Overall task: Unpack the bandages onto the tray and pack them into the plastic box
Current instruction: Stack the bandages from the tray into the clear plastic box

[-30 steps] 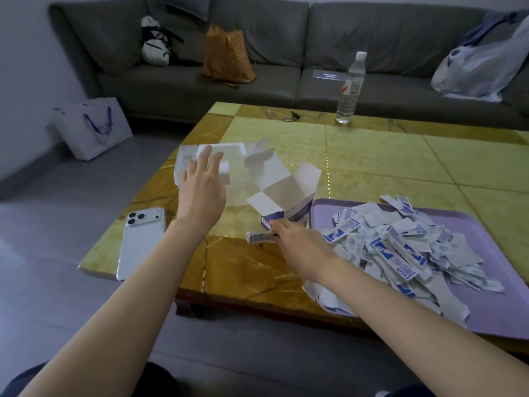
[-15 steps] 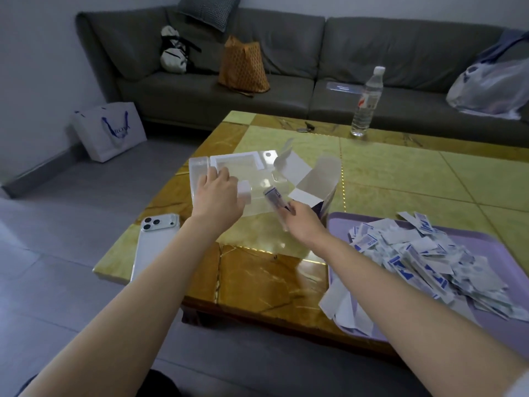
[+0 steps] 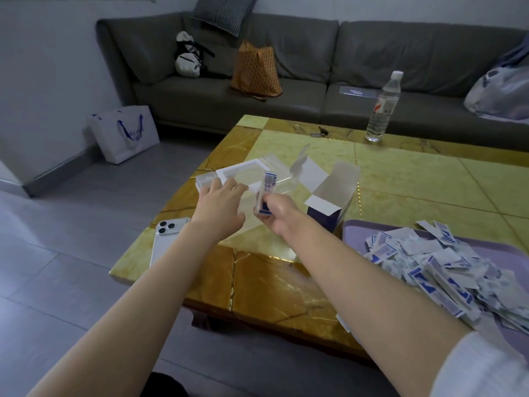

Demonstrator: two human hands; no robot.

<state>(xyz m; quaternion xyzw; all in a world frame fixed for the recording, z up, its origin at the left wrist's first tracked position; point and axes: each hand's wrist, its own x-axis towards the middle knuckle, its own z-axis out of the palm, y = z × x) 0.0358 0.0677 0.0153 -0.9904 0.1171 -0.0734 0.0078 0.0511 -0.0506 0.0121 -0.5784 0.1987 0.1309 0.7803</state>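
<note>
Bandage stack [image 3: 266,193] held upright at frame centre
Right hand [image 3: 282,214] pinches it beside the clear plastic box [image 3: 243,174], where the left hand [image 3: 220,207] rests, fingers straight; loose bandages [image 3: 446,267] heap the tray [image 3: 357,227], lower right

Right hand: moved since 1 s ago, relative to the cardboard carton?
Yes. The right hand, gripping a bandage stack, went from the front of the cardboard carton, near the tray, leftward and farther in, toward the clear plastic box.
</note>
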